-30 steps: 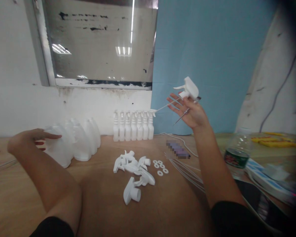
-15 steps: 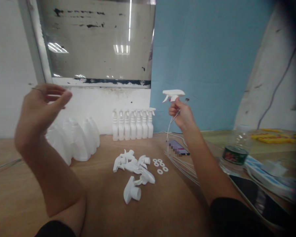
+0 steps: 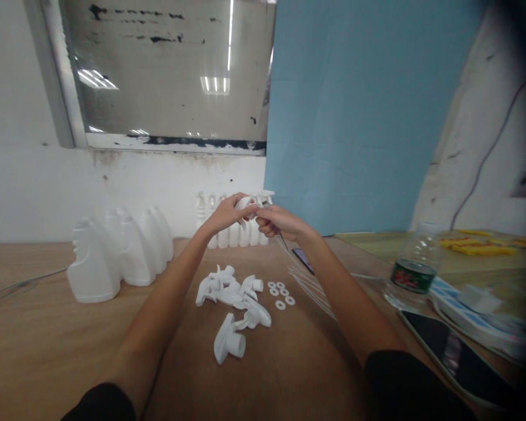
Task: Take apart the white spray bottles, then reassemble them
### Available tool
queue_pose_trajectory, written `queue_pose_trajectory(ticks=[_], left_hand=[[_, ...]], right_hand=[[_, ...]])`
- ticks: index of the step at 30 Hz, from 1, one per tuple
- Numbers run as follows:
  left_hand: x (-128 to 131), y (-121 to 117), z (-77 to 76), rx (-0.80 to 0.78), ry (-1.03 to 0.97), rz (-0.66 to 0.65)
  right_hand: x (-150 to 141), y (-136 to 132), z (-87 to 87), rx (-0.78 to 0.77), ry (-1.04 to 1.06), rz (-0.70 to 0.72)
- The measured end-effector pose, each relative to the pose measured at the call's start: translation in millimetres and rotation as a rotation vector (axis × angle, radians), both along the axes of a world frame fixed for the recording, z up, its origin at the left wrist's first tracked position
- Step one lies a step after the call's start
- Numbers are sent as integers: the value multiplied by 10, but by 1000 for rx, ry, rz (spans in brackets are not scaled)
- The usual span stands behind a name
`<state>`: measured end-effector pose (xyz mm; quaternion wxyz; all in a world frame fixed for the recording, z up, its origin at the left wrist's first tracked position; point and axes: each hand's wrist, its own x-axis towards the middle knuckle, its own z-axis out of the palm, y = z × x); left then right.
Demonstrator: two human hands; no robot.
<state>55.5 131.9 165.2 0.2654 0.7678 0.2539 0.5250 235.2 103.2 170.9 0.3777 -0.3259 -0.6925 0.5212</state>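
In front of the row of small spray bottles [image 3: 233, 235], my two hands meet at chest height. My left hand [image 3: 225, 214] is closed around a white trigger sprayer head [image 3: 244, 203], partly hidden by the fingers. My right hand [image 3: 284, 222] is closed beside it, fingertips at the sprayer head's base, with a thin pointed metal tool [image 3: 282, 238] sticking out below. Loose white trigger sprayer heads [image 3: 230, 295] lie in a pile on the table below my hands. Several white ring washers [image 3: 280, 304] lie right of the pile.
Large white bottles [image 3: 94, 266] without caps stand at left. Thin white tubes [image 3: 311, 287] and a phone [image 3: 303, 258] lie behind my right forearm. At right are a water bottle [image 3: 412, 275], a power strip [image 3: 464, 318], a dark-screened device [image 3: 453, 356] and yellow items [image 3: 477, 248].
My left hand has left the large bottles, risen, and moved right to take hold of the sprayer head. My right hand has brought the sprayer head and metal tool left and lower.
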Motion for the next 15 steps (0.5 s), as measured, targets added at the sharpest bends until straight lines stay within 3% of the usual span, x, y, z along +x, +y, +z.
queue_pose_trajectory(ticks=[4,7,12,15], left_hand=[[-6,93,-221,-189,-89,-64],[-107,43,-500,-348,-177,-116],[-309,-370,-1103,-603,-307,-268],[-361,-603,-1374,-655,-421,-280]], right_hand=[[130,52,-87,-97,-70,20],[346,128,-211,-166,-137,-13],[797,280,-539,-256,-285,-162],[991,343,-765,-256,-382,-288]])
